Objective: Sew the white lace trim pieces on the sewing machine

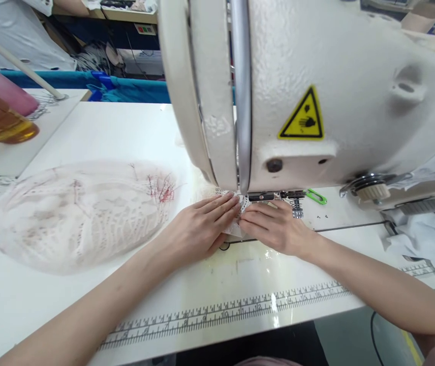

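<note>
A small piece of white lace fabric point(235, 230) lies on the sewing machine bed below the needle area. My left hand point(202, 223) rests flat over its left side, fingers stretched out toward the presser area. On the right, my right hand point(273, 226) has its fingers bent and pressed together at the fabric's edge, seemingly pinching it. The fingertips of both hands nearly meet. Above them stands the white sewing machine point(354, 101), whose head hides the needle and part of the cloth. A metal attachment point(265, 197) sits just beyond my right fingers.
A printed ruler strip point(240, 311) runs along the table's front edge. A green safety pin point(316, 196) lies behind my right hand. Thread cones point(2, 119) stand at the left. White cloth point(431, 241) is bunched at the right. Faded stains and red marks point(162, 189) show on the tabletop.
</note>
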A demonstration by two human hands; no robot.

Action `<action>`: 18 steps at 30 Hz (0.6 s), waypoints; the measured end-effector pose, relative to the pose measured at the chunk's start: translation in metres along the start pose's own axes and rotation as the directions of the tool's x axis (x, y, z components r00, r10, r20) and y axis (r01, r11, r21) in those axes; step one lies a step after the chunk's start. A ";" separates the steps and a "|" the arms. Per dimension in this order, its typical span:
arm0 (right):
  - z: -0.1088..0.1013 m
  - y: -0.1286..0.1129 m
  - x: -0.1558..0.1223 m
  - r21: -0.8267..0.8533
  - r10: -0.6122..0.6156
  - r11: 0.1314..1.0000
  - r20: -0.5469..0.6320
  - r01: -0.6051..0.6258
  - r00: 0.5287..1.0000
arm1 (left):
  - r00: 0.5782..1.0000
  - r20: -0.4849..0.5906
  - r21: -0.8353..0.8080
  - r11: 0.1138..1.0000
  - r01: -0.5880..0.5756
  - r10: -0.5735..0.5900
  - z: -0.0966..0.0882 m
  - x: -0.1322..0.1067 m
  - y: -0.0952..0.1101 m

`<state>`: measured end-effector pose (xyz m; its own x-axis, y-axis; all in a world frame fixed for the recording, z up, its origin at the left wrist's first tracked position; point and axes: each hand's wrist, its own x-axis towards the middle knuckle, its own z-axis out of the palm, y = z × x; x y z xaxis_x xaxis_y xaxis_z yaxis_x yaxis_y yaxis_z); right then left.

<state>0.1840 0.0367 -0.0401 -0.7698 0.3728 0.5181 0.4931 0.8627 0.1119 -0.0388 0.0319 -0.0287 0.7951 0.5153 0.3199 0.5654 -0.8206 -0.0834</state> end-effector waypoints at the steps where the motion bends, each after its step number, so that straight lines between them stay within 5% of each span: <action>1: 0.000 0.000 0.000 -0.002 0.007 1.000 0.004 -0.007 1.000 | 1.000 -0.005 0.003 1.000 0.004 -0.004 0.000 0.000 0.001; 18: 0.002 0.007 -0.008 0.048 0.027 0.998 0.091 -0.032 0.995 | 0.994 -0.042 0.121 0.987 0.107 -0.102 0.005 0.005 0.018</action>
<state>0.1928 0.0407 -0.0450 -0.7896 0.4258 0.4419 0.4974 0.8658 0.0545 -0.0238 0.0208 -0.0329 0.7229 0.5857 0.3666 0.6695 -0.7250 -0.1620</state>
